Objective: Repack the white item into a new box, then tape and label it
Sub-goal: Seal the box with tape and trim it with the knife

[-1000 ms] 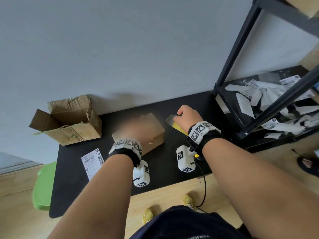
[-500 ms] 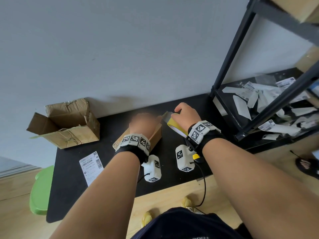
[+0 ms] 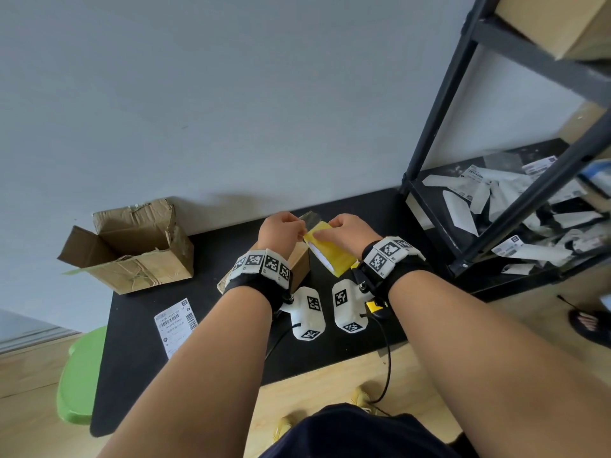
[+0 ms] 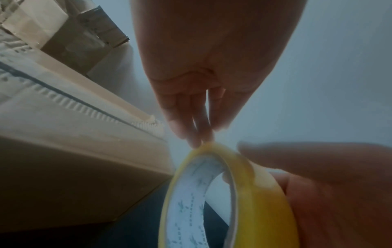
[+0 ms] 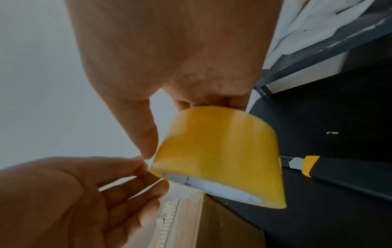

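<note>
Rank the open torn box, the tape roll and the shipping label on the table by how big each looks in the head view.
1. Open torn box, clearly the largest.
2. Shipping label and tape roll: they look close in size. The right hand and left hand cover part of the roll, so I will not rank these two.

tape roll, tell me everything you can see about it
The tape roll is glossy yellow, wound on a white printed core. The right hand grips it, fingers on its outer band, held tilted in the air just above the small brown box on the black table. The left hand pinches the tape's loose end at the rim; a short clear strip looks peeled up there.
</note>
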The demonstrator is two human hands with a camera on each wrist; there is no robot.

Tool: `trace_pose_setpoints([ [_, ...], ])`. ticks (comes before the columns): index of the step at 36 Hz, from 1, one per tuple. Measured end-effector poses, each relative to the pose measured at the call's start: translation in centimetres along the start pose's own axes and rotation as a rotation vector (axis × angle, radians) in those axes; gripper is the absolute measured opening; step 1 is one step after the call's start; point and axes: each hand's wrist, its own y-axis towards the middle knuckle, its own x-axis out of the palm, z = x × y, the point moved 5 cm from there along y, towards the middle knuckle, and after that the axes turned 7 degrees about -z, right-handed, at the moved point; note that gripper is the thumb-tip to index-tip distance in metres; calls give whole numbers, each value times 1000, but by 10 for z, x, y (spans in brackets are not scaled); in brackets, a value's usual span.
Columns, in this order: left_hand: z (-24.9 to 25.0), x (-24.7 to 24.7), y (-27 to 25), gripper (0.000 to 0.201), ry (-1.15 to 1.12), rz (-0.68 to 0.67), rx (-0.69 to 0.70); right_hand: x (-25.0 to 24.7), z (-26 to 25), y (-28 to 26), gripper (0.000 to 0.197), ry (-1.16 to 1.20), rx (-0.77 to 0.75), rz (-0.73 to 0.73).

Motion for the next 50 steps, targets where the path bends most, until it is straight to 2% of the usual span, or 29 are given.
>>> trace_pose_setpoints([
  [3, -1, 2, 2, 16, -46, -23, -13, 0, 0, -5, 41, -54, -15, -51],
  [6, -2, 1, 2, 14, -28, -40, 0, -3, 0, -8, 43, -78, -19, -47],
  [9, 3, -1, 0, 17, 95, -24, 52, -3, 0, -8, 43, -71, -26, -26],
  [13, 10, -10, -1, 20, 343, 77, 73, -5, -7, -12, 42, -36, -61, -21],
  [17, 16, -12, -3, 21, 417, 134, 105, -8, -14, -14, 47, -13, -73, 3],
  [21, 17, -18, -2, 20, 266, 191, 137, -8, -18, -17, 46, -24, -89, 6],
  [24, 12, -19, 1, 15, 96, 136, 101, -9, -17, -18, 44, -25, -92, 15],
  [26, 10, -19, 2, 21, 34, 132, 56, -10, -16, -18, 42, -19, -97, 20],
  [29, 7, -15, 3, 29, -24, 75, -14, -11, -16, -19, 40, -12, -96, 32],
  [32, 4, -8, 0, 30, -53, -6, -25, -12, -18, -20, 41, 0, -96, 41],
  [34, 5, -6, -2, 41, -71, -7, -14, -13, -19, -20, 40, -3, -100, 44],
  [37, 9, -4, -5, 68, -65, 13, -9, -14, -18, -20, 37, 1, -97, 41],
  [38, 10, -4, -6, 70, -58, 8, -1, -14, -17, -20, 36, 4, -97, 39],
  [40, 11, -4, -9, 59, -44, -11, 8, -14, -16, -19, 35, 6, -102, 37],
  [45, 7, -9, -11, 8, -6, 6, 45, -14, -14, -19, 38, 8, -108, 32],
  [46, 8, -10, -11, 3, 4, 9, 50, -13, -13, -19, 38, 11, -107, 30],
  [50, 10, -12, -12, 9, -15, 29, 58, -12, -10, -18, 31, 34, -95, 12],
])
